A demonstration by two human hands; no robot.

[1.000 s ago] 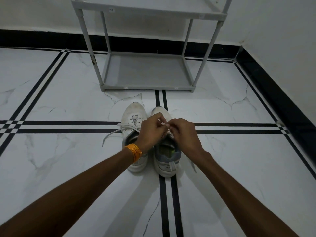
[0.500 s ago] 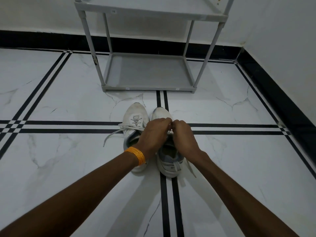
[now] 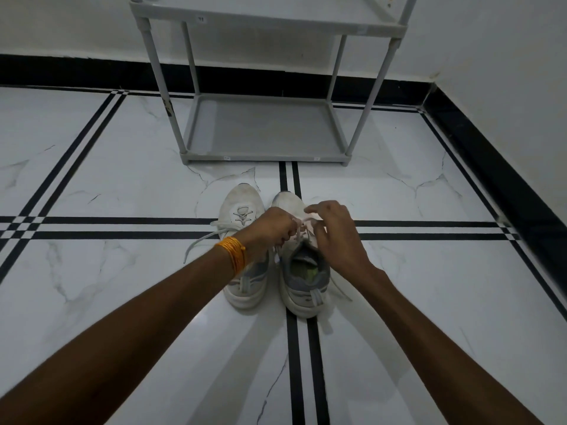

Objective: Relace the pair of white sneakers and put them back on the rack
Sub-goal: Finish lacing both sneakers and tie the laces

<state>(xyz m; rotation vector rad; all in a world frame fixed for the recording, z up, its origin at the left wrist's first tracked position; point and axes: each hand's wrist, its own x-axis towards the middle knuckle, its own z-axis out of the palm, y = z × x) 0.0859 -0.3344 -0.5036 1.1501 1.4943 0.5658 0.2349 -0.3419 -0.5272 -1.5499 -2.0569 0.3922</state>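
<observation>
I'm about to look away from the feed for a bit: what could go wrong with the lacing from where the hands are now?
1. The left hand pinches the lace over the right sneaker, while the right hand looks open; the lace could slip back out.
2. The left sneaker has a loose lace end trailing on the floor; a forearm might snag it.
3. Both sneakers are still off the rack.

White marble floor [image 3: 92,302] with black inlay stripes [image 3: 122,220], black skirting [image 3: 76,70], white wall [image 3: 61,26]

Both hands [image 3: 306,231] at right sneaker's [image 3: 302,271] lace [image 3: 299,230]
</observation>
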